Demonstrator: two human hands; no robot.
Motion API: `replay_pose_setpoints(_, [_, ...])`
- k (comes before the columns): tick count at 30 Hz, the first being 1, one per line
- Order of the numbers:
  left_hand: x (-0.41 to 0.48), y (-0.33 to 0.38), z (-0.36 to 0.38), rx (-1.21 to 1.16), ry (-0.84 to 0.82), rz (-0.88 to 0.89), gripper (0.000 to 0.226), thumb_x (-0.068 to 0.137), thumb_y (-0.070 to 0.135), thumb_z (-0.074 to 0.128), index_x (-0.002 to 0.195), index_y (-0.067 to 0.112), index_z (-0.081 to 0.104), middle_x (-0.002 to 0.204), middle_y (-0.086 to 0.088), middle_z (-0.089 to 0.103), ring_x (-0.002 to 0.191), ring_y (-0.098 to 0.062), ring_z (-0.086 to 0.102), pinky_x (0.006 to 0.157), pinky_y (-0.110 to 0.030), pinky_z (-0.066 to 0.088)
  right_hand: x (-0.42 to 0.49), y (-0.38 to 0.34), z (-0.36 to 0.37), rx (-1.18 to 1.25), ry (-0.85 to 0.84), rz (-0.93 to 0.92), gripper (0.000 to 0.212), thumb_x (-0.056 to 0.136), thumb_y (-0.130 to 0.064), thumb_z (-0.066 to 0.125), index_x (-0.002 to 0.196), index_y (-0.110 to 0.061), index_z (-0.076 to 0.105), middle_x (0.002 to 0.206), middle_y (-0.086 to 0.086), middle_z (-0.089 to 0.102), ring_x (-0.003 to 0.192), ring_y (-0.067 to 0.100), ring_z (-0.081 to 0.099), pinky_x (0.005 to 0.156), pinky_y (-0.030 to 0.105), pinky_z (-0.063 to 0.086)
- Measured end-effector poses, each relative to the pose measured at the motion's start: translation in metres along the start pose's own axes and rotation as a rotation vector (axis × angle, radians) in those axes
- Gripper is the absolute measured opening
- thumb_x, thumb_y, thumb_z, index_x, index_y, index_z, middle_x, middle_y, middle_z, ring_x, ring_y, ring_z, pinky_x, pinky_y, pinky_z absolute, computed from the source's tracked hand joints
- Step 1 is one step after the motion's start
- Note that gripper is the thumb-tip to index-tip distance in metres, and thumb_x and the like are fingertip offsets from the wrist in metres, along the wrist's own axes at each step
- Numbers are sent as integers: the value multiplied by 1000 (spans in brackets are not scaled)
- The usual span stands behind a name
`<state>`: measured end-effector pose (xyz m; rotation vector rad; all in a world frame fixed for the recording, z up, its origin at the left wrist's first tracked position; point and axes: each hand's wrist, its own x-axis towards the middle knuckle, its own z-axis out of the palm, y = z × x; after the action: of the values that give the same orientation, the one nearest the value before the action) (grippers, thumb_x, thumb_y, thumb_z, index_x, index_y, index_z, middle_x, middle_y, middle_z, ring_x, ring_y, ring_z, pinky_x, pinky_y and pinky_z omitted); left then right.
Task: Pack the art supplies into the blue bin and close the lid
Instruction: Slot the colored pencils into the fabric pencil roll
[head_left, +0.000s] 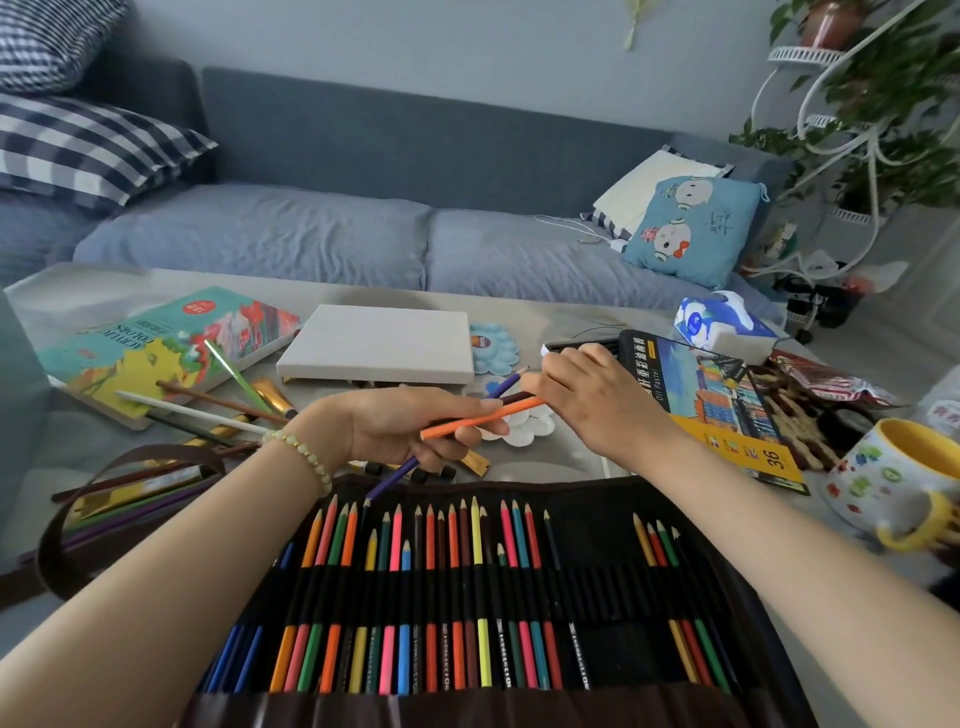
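Above the open pencil roll (597, 587), the fingers (457, 441) of the left hand (400, 428) were curled round a small bundle: an orange pencil (483, 418), a purple pencil (395, 475) and a dark brown pencil (514, 398). The fingertips (535, 387) of the right hand (592, 400) were closed in a pinch on the bundle's far ends.

The step was judged to be the seating of loose pencils in the roll's elastic loops. Each should be fed singly, blunt end first, into a vacant slot; several were noted right of centre.

The pencils were slim, smooth, lacquered wood, and the roll was soft dark fabric. A rigid white canvas board (379, 340) and a glossy oil pastel box (727, 410) lay beyond.

The blue bin was not identified with certainty; a blue-grey form (18, 395) at the left edge may be it.
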<state>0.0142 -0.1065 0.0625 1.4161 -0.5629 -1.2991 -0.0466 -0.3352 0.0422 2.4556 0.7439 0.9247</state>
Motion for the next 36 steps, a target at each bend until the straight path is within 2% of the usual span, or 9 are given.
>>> replay_pose_setpoints(5, [2, -3, -2, -30, 107, 156, 24, 102, 30, 35, 98, 11, 49, 58, 8, 30, 47, -3, 23, 41, -12, 25, 1, -2, 1, 80, 90, 406, 50, 81, -11, 67, 124, -9, 42, 118, 12, 48, 114, 27, 38, 108, 42, 25])
replay_pose_setpoints(8, [5, -5, 3, 32, 190, 276, 25, 102, 31, 34, 101, 11, 49, 63, 5, 30, 54, -6, 29, 48, -15, 31, 10, -10, -15, 790, 91, 920, 44, 93, -26, 58, 132, -10, 45, 130, 6, 48, 125, 18, 42, 105, 30, 33])
replay_pose_setpoints(10, [9, -6, 10, 117, 207, 301, 25, 103, 29, 33, 106, 10, 49, 64, 6, 32, 56, -6, 32, 51, -16, 33, 20, -16, -26, 1383, 75, 1236, 29, 97, -34, 49, 115, -14, 60, 113, 0, 63, 110, 13, 59, 97, 27, 45])
replay_pose_setpoints(12, [13, -5, 18, 203, 198, 305, 24, 104, 26, 32, 110, 12, 50, 65, 6, 36, 58, -6, 37, 55, -18, 36, 23, -17, -30, 1635, 162, 1396, 26, 96, -28, 51, 105, -9, 65, 96, 3, 70, 91, 14, 68, 84, 27, 54])
replay_pose_setpoints(20, [19, 4, 43, 315, 149, 311, 20, 104, 27, 32, 101, 19, 50, 70, 3, 48, 59, -10, 49, 60, -24, 47, 12, -12, -50, 1751, 19, 1303, 20, 89, -20, 62, 101, -5, 70, 98, 12, 72, 88, 19, 69, 84, 27, 56])
replay_pose_setpoints(24, [34, 6, 47, 402, 397, 354, 26, 104, 22, 32, 110, 7, 52, 82, -1, 64, 65, -11, 64, 59, -20, 54, 4, -1, -59, 1724, 215, 1431, 15, 89, -16, 61, 99, -7, 69, 94, 8, 71, 86, 16, 68, 82, 24, 56])
replay_pose_setpoints(27, [48, 1, 38, 767, 599, 327, 25, 103, 20, 33, 105, 11, 56, 98, -4, 68, 65, -3, 54, 57, -14, 44, -16, 14, -65, 1615, 289, 1484, 10, 91, -14, 59, 99, -11, 64, 94, 9, 71, 83, 16, 70, 78, 25, 58])
replay_pose_setpoints(31, [62, -14, 34, 1181, 492, 48, 32, 98, 35, 46, 95, 8, 65, 87, -5, 63, 69, -14, 53, 63, -26, 39, -44, 9, -63, 1579, 30, 1453, 8, 93, -10, 56, 99, -16, 57, 96, 11, 72, 76, 18, 71, 66, 22, 58])
replay_pose_setpoints(36, [60, -17, 34, 1197, 409, -64, 36, 92, 43, 56, 81, 9, 59, 67, 2, 50, 59, -11, 45, 55, -24, 33, -56, -4, -54, 1619, -91, 1434, 5, 94, -14, 55, 98, -16, 58, 104, 14, 71, 90, 26, 71, 72, 26, 57])
